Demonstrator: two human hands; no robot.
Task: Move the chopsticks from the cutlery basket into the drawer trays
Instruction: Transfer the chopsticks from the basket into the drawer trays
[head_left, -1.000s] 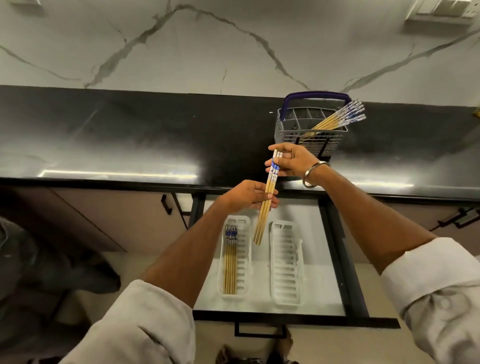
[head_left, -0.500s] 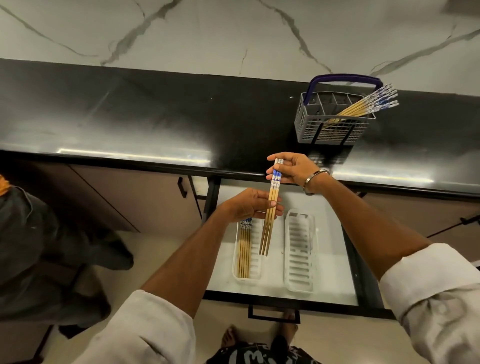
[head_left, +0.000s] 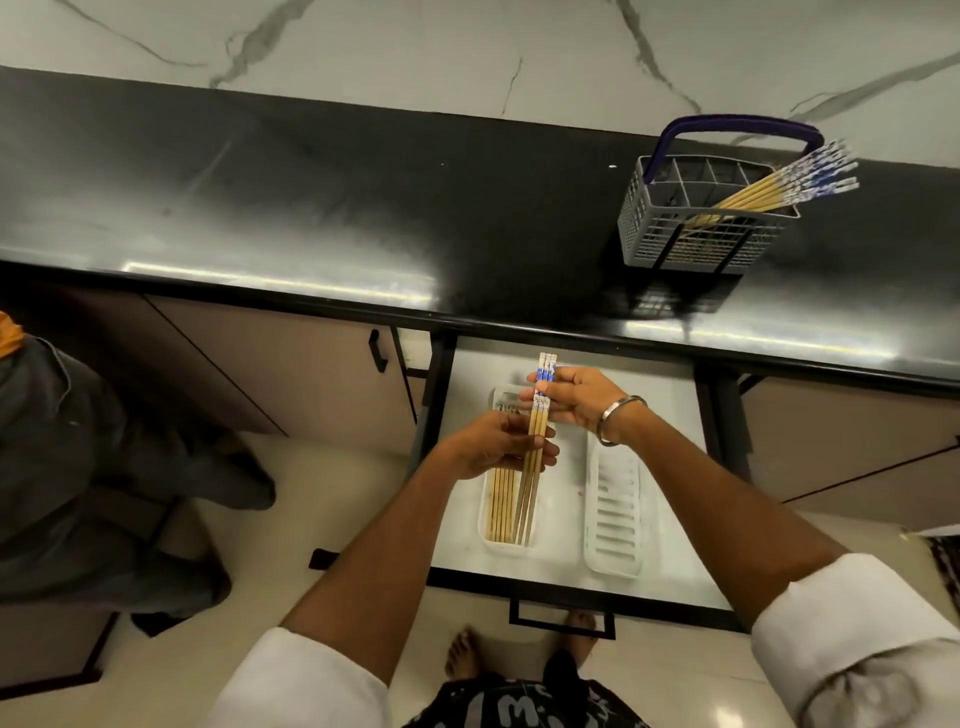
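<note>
A bundle of wooden chopsticks (head_left: 535, 457) with blue-and-white tops is held by both hands above the left white tray (head_left: 531, 543) in the open drawer (head_left: 561, 584). My right hand (head_left: 576, 402) grips the bundle near its patterned tops. My left hand (head_left: 493, 447) pinches it around the middle. Several chopsticks (head_left: 500, 506) lie in the left tray. The right white tray (head_left: 615, 509) holds none. On the black counter at the back right, the grey cutlery basket (head_left: 696, 239) has several more chopsticks (head_left: 779, 184) leaning out over its right rim.
The black counter (head_left: 311, 208) runs across the view, with a marble wall behind. A closed cabinet door (head_left: 291, 374) is left of the drawer. A person in dark clothes (head_left: 78, 467) crouches at the left. My bare feet (head_left: 467, 654) are below the drawer's handle.
Both hands have carried the bundle down from counter-edge height to just over the left tray. The view has tilted downward.
</note>
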